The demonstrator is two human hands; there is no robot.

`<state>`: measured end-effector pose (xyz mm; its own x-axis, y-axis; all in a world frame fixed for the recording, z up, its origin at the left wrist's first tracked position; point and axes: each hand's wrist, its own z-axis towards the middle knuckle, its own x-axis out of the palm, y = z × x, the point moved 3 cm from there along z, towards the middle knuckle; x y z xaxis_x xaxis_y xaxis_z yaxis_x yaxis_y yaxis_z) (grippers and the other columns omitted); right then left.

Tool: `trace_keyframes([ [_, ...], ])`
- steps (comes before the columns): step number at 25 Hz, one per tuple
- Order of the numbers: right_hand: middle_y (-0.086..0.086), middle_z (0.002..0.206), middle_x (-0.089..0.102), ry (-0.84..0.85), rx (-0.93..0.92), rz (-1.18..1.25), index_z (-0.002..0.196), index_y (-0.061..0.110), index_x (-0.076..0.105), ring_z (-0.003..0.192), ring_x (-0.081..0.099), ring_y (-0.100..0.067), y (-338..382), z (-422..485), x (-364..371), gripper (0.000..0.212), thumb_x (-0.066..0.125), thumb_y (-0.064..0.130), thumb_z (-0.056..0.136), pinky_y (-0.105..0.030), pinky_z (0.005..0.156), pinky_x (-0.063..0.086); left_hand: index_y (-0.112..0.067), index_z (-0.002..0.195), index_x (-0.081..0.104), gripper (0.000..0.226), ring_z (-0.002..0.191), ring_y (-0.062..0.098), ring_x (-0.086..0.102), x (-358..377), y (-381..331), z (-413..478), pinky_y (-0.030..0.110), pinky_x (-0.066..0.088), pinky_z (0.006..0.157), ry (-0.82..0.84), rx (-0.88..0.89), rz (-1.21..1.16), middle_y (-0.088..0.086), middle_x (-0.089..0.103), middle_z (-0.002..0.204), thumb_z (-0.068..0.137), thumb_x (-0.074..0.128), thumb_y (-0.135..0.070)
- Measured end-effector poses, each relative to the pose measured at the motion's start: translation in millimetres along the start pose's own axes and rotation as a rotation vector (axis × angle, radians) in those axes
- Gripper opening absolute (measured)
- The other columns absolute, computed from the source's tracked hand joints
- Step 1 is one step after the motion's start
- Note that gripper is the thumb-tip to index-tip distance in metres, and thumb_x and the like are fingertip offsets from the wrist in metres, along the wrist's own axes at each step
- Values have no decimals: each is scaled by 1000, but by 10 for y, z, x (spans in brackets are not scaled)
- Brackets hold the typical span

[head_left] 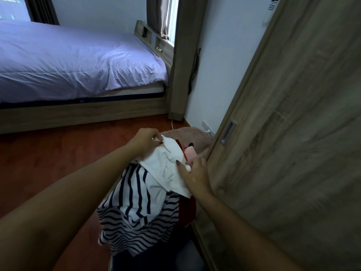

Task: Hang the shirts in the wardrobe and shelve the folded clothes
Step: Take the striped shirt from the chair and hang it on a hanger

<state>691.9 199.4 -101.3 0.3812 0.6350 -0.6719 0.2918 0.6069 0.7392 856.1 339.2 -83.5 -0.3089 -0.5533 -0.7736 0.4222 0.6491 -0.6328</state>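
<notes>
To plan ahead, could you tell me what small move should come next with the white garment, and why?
Probably lift the white garment off the striped shirt: left hand pinches its far corner, right hand grips its near edge, and it lies crumpled there.

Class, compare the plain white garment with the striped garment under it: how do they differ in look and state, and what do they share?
The white garment is plain; the striped garment has dark bands on white. The white garment lies on top, the striped garment beneath. The left hand and right hand pinch the white garment; neither holds the striped garment. Both are crumpled, not folded.
</notes>
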Motion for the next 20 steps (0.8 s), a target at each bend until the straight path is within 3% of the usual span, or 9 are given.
trace_keyframes([
  [3,-10,116,39,56,63,-120,105,3,50,101,48,-25,14,66,108,46,62,43,84,-32,87,45,-14,86,70,18,90,18,61,71,-82,86,22,45,73,54,80,38,1,65,98,82,62,2],
  [5,-12,113,40,94,66,-140,101,2,51,98,49,-27,44,114,124,29,58,27,89,-27,77,39,-16,83,72,32,84,16,61,35,-165,92,17,41,66,70,142,69,1,65,96,80,54,11],
  [7,-11,96,47,83,59,-109,83,7,49,81,48,-22,92,146,43,9,51,14,89,-23,62,31,-16,86,74,37,81,13,55,-77,-271,72,16,36,63,42,201,91,-1,62,95,79,50,11],
  [9,-6,80,50,34,93,61,80,8,49,71,48,-17,106,142,-87,10,48,11,90,-21,57,37,-15,89,75,34,79,9,51,-256,-395,22,15,36,64,25,232,57,-2,61,96,78,55,9],
  [11,-4,78,54,-17,168,352,89,10,55,76,55,-21,155,84,-248,11,47,16,93,-32,68,49,-15,89,74,31,75,11,52,-432,-477,-42,16,41,62,32,239,-31,6,62,96,76,58,8],
  [12,-3,77,56,-35,184,478,89,12,56,76,56,-21,214,49,-339,11,46,17,94,-34,67,50,-16,88,72,31,74,13,53,-510,-527,-81,17,45,60,56,245,-76,12,62,98,74,58,9],
  [14,2,74,57,-34,157,652,89,16,56,69,55,-13,410,-20,-542,13,45,17,95,-26,58,47,-18,91,65,31,74,17,56,-598,-611,-176,24,51,57,153,252,-189,18,60,102,70,59,4],
  [16,4,79,60,-9,66,677,93,18,57,71,56,-9,644,-130,-853,15,43,17,95,-22,61,45,-20,99,59,38,77,20,58,-653,-773,-315,31,54,57,282,254,-269,16,57,103,63,61,-9],
  [20,8,77,62,31,-133,599,87,20,63,69,58,-2,981,-528,-1580,18,47,14,92,-17,62,47,-20,120,50,60,105,29,60,-644,-1262,-629,53,55,80,452,402,-237,10,57,119,63,71,-19],
])
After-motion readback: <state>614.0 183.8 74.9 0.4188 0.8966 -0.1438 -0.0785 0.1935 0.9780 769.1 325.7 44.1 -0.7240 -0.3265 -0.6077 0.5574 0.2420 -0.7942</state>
